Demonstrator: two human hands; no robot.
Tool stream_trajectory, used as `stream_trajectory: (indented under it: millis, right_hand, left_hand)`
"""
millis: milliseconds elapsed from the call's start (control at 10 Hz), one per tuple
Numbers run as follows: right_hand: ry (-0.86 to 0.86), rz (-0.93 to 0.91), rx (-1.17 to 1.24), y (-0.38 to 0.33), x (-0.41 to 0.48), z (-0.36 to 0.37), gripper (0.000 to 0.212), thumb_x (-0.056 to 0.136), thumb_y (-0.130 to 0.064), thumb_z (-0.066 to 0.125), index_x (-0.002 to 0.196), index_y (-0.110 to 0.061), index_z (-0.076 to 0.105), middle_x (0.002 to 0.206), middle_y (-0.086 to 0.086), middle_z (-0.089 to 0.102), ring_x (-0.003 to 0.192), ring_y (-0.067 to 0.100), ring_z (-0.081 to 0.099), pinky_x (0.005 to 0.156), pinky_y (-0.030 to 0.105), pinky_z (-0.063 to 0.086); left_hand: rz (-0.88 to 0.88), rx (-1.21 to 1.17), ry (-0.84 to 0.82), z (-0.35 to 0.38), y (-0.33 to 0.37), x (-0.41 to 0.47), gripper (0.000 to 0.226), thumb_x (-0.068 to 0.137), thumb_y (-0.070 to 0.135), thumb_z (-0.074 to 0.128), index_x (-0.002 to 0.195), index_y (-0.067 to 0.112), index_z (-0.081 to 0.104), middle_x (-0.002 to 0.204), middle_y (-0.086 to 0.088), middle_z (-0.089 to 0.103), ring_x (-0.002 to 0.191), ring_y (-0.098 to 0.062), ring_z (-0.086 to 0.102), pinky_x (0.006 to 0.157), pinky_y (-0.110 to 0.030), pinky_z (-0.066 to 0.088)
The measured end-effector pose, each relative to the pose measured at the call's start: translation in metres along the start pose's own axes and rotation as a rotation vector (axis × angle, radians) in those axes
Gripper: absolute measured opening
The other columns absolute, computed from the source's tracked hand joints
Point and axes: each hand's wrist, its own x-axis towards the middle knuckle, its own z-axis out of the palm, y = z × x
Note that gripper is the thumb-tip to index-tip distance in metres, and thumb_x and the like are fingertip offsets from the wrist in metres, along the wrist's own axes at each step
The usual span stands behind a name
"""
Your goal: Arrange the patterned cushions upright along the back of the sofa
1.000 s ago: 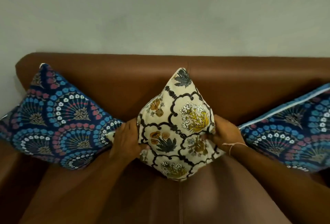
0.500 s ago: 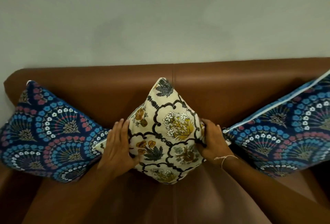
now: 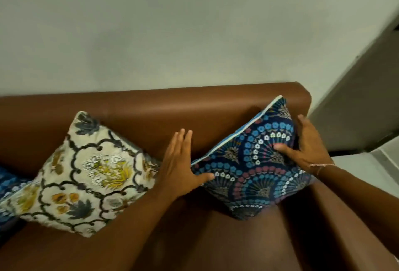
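A blue fan-patterned cushion (image 3: pixel 254 175) stands on one corner against the brown sofa back (image 3: pixel 172 106) at the sofa's right end. My right hand (image 3: pixel 306 147) clasps its right corner, thumb on the front and fingers behind the edge. My left hand (image 3: pixel 179 162) lies flat at its left corner, fingers straight and thumb touching the fabric. A cream floral cushion (image 3: pixel 92 171) leans on its corner against the sofa back to the left, untouched. A sliver of another blue cushion (image 3: pixel 6 182) shows at the left edge.
The brown seat (image 3: pixel 216 238) spreads out below the cushions, with the right armrest (image 3: pixel 345 216) beside the blue one. A pale wall rises behind the sofa. A dark door or panel (image 3: pixel 367 98) and light floor (image 3: pixel 380 162) lie past the sofa's right end.
Both hands have let go of the cream cushion and moved right onto the right blue cushion. My view has swung right, so the left blue cushion is nearly out of frame.
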Motion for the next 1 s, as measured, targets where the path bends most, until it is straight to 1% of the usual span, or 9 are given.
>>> stream_trajectory:
  millis: [100,200,300,400,600,700,800,900,1000]
  right_hand:
    - [-0.281,0.078,-0.034,0.057,-0.020,-0.002,0.126,0.038,-0.078,0.081,0.143,-0.037,0.027,0.137,-0.008,0.050,0.126,0.018,0.050,0.104,0.049,0.045]
    - [-0.422,0.062,-0.161,0.084,-0.031,0.020,0.128,0.039,-0.074,0.082,0.146,-0.028,0.030,0.142,-0.003,0.047,0.130,0.021,0.047,0.105,0.043,0.044]
    - [-0.264,0.130,-0.080,0.092,-0.037,0.037,0.101,0.050,-0.053,0.089,0.133,-0.019,0.043,0.126,0.007,0.058,0.116,0.032,0.057,0.090,0.050,0.051]
    - [-0.054,0.094,-0.063,0.093,-0.044,0.041,0.091,0.055,-0.053,0.087,0.127,-0.017,0.044,0.119,0.009,0.057,0.109,0.035,0.057,0.085,0.051,0.053]
    - [-0.098,0.114,0.000,0.101,-0.052,0.062,0.104,0.054,-0.039,0.092,0.136,-0.014,0.033,0.127,0.014,0.053,0.115,0.039,0.054,0.093,0.054,0.048]
    - [-0.090,0.162,-0.019,0.099,-0.055,0.067,0.114,0.057,-0.030,0.087,0.147,-0.020,0.018,0.144,0.012,0.044,0.132,0.038,0.043,0.105,0.060,0.038]
    - [-0.090,0.272,-0.111,0.082,-0.066,0.059,0.116,0.068,-0.021,0.081,0.152,-0.018,0.002,0.160,0.011,0.020,0.148,0.032,0.018,0.116,0.062,0.018]
    - [-0.010,0.266,-0.108,0.050,-0.091,0.045,0.100,0.077,-0.016,0.072,0.153,-0.009,0.007,0.161,0.016,0.016,0.149,0.034,0.012,0.117,0.061,0.015]
    - [0.009,0.142,-0.071,0.002,-0.123,0.035,0.084,0.088,-0.022,0.064,0.153,-0.007,0.014,0.162,0.017,0.016,0.150,0.034,0.010,0.120,0.057,0.010]
  left_hand:
    - [-0.122,0.012,-0.296,0.052,0.023,0.007,0.145,0.052,0.087,0.066,0.154,0.022,-0.014,0.165,-0.006,0.003,0.150,-0.027,0.008,0.120,-0.049,0.014]
    - [-0.184,0.141,-0.255,0.081,0.039,0.005,0.137,0.060,0.072,0.076,0.154,0.018,-0.008,0.154,-0.010,0.027,0.140,-0.031,0.028,0.113,-0.052,0.027]
    - [-0.145,0.128,0.006,0.093,0.048,-0.001,0.112,0.072,0.048,0.081,0.153,0.016,0.011,0.140,-0.007,0.044,0.129,-0.029,0.039,0.104,-0.050,0.034]
    - [-0.082,0.118,0.173,0.095,0.046,0.000,0.099,0.073,0.034,0.081,0.149,0.013,0.022,0.123,-0.006,0.052,0.117,-0.029,0.046,0.099,-0.049,0.037]
    - [-0.169,0.244,-0.048,0.103,0.038,0.013,0.124,0.066,0.046,0.086,0.153,0.016,0.003,0.133,-0.008,0.046,0.126,-0.029,0.043,0.114,-0.050,0.031]
    - [-0.163,0.224,-0.068,0.097,0.037,0.009,0.133,0.065,0.048,0.086,0.153,0.019,-0.008,0.151,-0.010,0.032,0.142,-0.030,0.028,0.120,-0.052,0.016]
    - [-0.142,0.208,-0.099,0.075,0.043,-0.004,0.132,0.069,0.048,0.084,0.153,0.021,-0.016,0.164,-0.009,0.003,0.151,-0.028,-0.001,0.122,-0.049,0.007]
    - [-0.121,0.184,-0.108,0.042,0.047,-0.033,0.111,0.085,0.053,0.066,0.154,0.014,-0.012,0.164,-0.009,-0.009,0.150,-0.026,-0.011,0.123,-0.046,0.004]
    - [-0.100,0.228,-0.093,0.004,0.051,-0.071,0.090,0.096,0.049,0.050,0.155,0.009,-0.005,0.164,-0.012,-0.007,0.151,-0.027,-0.010,0.123,-0.045,0.005]
